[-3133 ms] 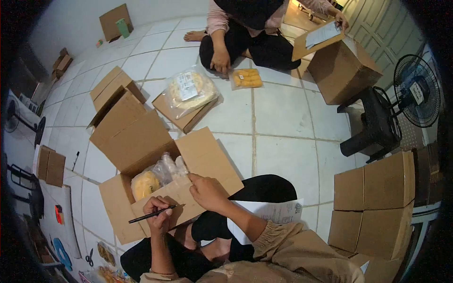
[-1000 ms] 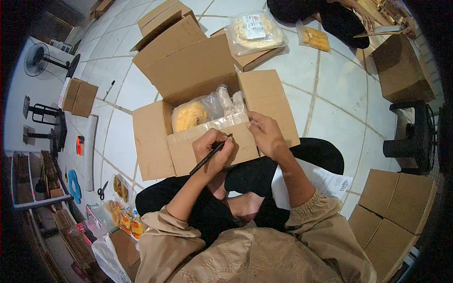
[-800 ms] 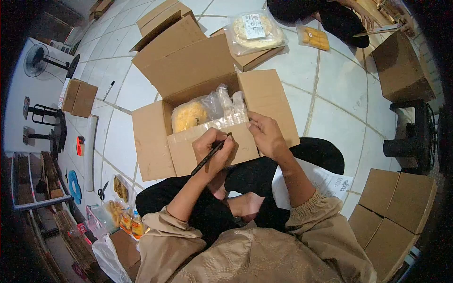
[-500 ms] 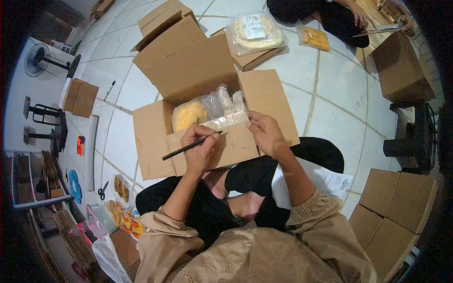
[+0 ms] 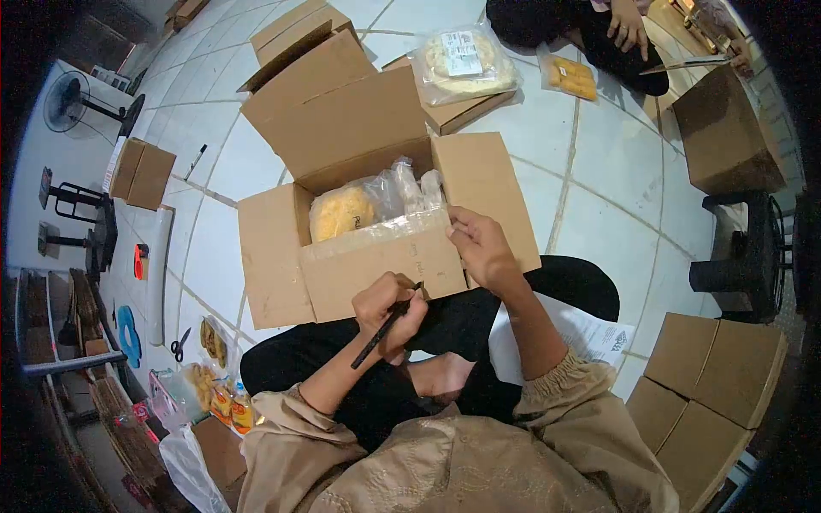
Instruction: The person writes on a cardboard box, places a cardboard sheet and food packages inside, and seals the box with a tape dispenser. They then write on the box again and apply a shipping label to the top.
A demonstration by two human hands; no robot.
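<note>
An open cardboard box stands before my crossed legs, its flaps folded outward. Inside are a bag of shredded yellow food and clear plastic packs with pale contents. My left hand is closed round a black pen, its tip against the lower part of the near flap. Faint handwriting shows on that flap, beside the tip. At the flap's right corner, my right hand grips the edge between thumb and fingers.
Behind the box, a bagged pale round food pack rests on a flat carton. Another person's hand shows at upper right, near a pack of orange pieces. Scissors lie at left; stacked cartons stand at right.
My left hand and pen have moved down and right, from the flap's upper edge to its lower part. My right hand stays at the corner. The other person's hand has shifted left.
</note>
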